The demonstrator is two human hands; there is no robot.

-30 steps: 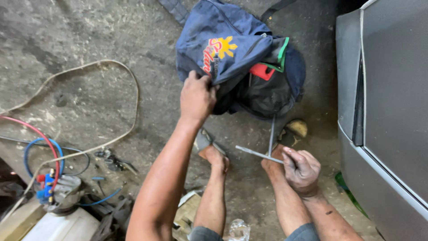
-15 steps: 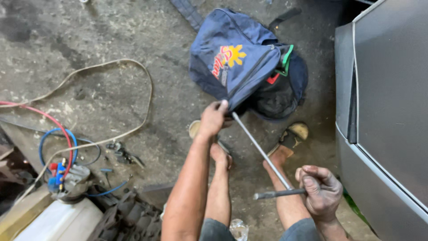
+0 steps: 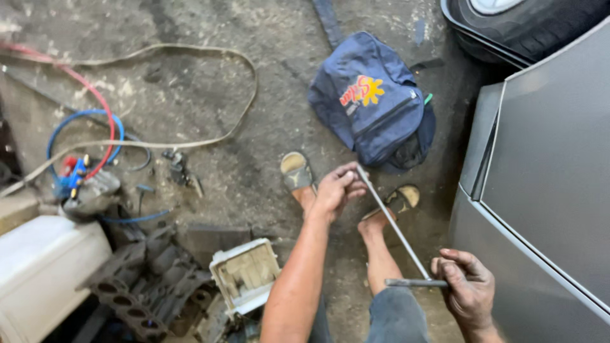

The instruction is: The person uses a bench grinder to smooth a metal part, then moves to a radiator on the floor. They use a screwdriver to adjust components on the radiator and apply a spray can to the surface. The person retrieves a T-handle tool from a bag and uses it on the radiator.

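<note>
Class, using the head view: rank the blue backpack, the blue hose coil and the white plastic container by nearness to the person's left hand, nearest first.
1. Blue backpack, just above the left hand.
2. White plastic container, lower left.
3. Blue hose coil, far left; nearly level with the container, so that order is unsure.

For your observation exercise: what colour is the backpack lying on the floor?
Dark blue backpack, with a yellow-and-red emblem; head view.

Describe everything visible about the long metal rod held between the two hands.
The metal rod is thin, straight and dull grey, like bare steel. It slants from the left hand, which pinches its upper end in front of the blue backpack, down to the right hand. There it meets a short crosswise bar gripped in that fist, forming an L or T shape. It hangs above the concrete floor, over the person's sandalled foot.
</note>
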